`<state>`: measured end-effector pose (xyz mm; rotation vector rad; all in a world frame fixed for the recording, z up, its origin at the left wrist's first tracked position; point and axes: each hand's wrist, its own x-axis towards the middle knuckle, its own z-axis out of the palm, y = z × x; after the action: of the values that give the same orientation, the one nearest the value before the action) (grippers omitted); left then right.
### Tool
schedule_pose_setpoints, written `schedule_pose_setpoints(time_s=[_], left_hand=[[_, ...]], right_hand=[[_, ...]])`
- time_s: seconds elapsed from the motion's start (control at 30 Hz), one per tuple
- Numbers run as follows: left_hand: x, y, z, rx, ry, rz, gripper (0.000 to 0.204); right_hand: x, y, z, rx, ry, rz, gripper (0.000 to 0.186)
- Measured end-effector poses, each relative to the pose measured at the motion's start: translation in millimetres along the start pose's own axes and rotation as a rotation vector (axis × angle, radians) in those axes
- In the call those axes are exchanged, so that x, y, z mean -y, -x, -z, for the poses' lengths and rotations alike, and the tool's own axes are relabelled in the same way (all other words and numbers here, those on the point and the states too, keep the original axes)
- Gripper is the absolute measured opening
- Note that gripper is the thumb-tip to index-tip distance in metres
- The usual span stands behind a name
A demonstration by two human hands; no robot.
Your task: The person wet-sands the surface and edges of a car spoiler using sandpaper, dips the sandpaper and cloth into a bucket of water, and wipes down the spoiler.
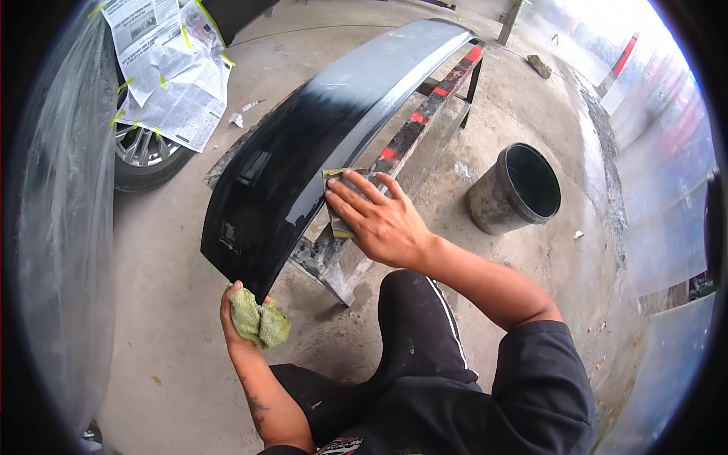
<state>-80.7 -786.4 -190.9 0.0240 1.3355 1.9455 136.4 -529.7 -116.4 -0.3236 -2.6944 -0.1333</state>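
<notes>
A long, curved, glossy car body panel (280, 144) lies across a stand, black and wet-looking at the near end and pale grey at the far end. My right hand (387, 220) presses a piece of sandpaper (340, 226), dark with tan edges, against the panel's right edge, fingers laid over it. What backs the sandpaper is hidden. At the near corner, my left hand (230, 307) grips a crumpled green cloth (258, 322); its fingertips meet the panel's end, partly covered by the cloth.
Beneath the panel is a metal stand (402, 140) with red patches. A dark bucket (504, 193) stands on the concrete floor to the right. On the left are a car wheel (148, 155), taped newspaper (182, 98) and plastic sheeting (64, 212). A stone (539, 66) lies far right.
</notes>
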Motion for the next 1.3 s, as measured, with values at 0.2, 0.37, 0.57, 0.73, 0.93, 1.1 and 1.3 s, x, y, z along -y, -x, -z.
schedule_pose_setpoints(time_s=[0.2,0.37,0.57,0.73,0.93,1.1,1.3], left_hand=[[9,-9,8,-0.008,0.003,-0.03,0.028],[6,-5,8,-0.005,-0.017,-0.043,0.028],[1,-1,-6,0.017,0.015,-0.021,0.029],[5,-6,9,-0.022,0.048,-0.08,0.028],[7,-9,8,0.03,-0.021,-0.019,0.03],[6,-11,18,0.072,-0.013,-0.021,0.028],[12,-20,19,0.07,0.03,-0.004,0.025]], right_hand=[[-50,-19,-2,-0.067,0.167,-0.33,0.064],[-41,-14,-8,-0.078,0.102,-0.257,0.058],[-85,-28,-12,-0.123,0.145,-0.408,0.059],[-47,-19,-12,-0.111,0.165,-0.321,0.066],[-90,-29,-15,-0.139,0.149,-0.469,0.06],[-48,-17,-9,-0.094,0.092,-0.288,0.06],[-112,-42,-17,-0.184,0.098,-0.502,0.051]])
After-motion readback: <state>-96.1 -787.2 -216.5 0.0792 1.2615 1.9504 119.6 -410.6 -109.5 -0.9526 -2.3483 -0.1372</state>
